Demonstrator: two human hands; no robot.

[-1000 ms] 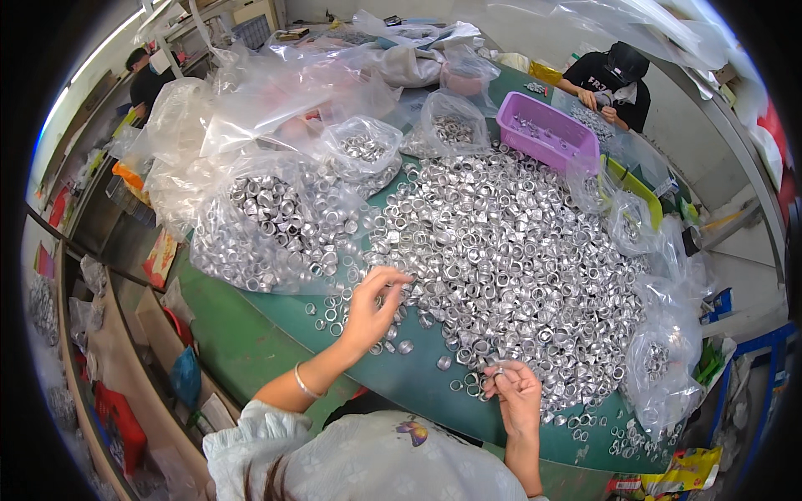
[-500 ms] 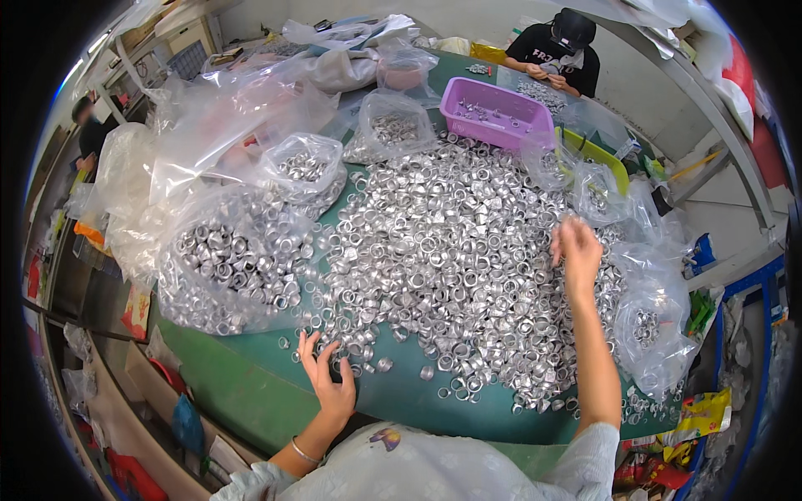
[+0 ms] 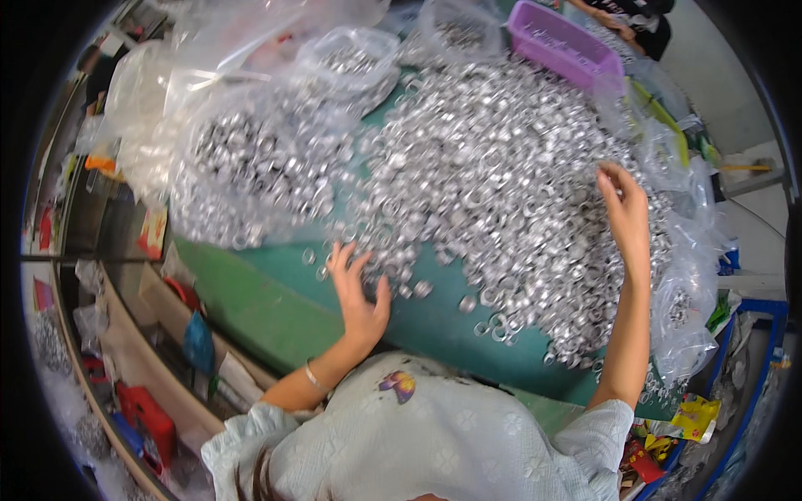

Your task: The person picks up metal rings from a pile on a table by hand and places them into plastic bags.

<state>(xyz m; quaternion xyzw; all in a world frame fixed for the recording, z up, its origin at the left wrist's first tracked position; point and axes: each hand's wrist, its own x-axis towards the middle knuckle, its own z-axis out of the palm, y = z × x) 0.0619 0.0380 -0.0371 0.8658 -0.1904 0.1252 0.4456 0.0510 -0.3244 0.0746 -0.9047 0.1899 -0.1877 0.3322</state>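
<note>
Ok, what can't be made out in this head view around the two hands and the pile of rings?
- Right hand: the palm faces down on the ring pile, so whether its fingers pinch a ring is hidden.
- Left hand: spread at the pile's near edge; anything under the palm is covered.
- Purple basket: cut by the top edge, contents too small to tell.
- Plastic bags: glare blurs the rings inside.

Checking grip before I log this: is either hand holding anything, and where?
Nothing clearly held. The left hand lies spread, open, at the edge of the silver ring pile; the right hand rests on it.
</note>
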